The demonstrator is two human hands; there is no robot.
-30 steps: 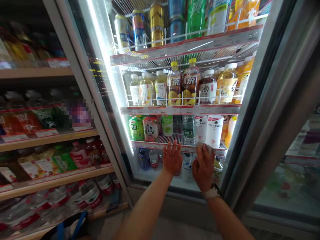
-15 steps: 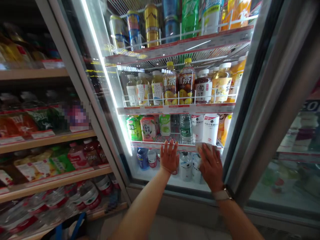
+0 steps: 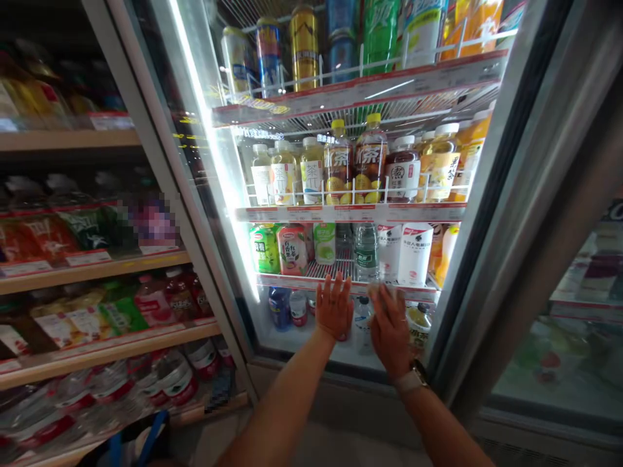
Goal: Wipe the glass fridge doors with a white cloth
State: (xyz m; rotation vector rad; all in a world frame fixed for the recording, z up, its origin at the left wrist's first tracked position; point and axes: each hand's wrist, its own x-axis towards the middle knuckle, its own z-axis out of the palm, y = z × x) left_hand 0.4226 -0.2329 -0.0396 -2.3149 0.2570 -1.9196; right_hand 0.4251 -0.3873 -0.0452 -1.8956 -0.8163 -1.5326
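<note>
My left hand [image 3: 334, 309] lies flat against the glass door of a lit drinks fridge, fingers stretched out and holding nothing. Just to its right, my right hand [image 3: 390, 324] presses a pale cloth [image 3: 374, 290] to the glass; most of the cloth is hidden under the fingers and blurred. A watch [image 3: 413, 376] is on the right wrist. Behind the glass, close to the hands, are a clear water bottle with a green label [image 3: 366, 251] and a white carton-like pack [image 3: 415, 255].
The door's metal frame [image 3: 496, 259] runs up the right side. On the left, open wooden shelves [image 3: 97, 275] hold bottled drinks. Inside the fridge stand tea bottles [image 3: 370, 155] and cans [image 3: 304, 48]. A dark bag with blue straps [image 3: 141, 441] is at the bottom left.
My right hand has slid left across the glass with the cloth, nearer to my left hand. The left hand stays flat on the glass. The view has shifted slightly.
</note>
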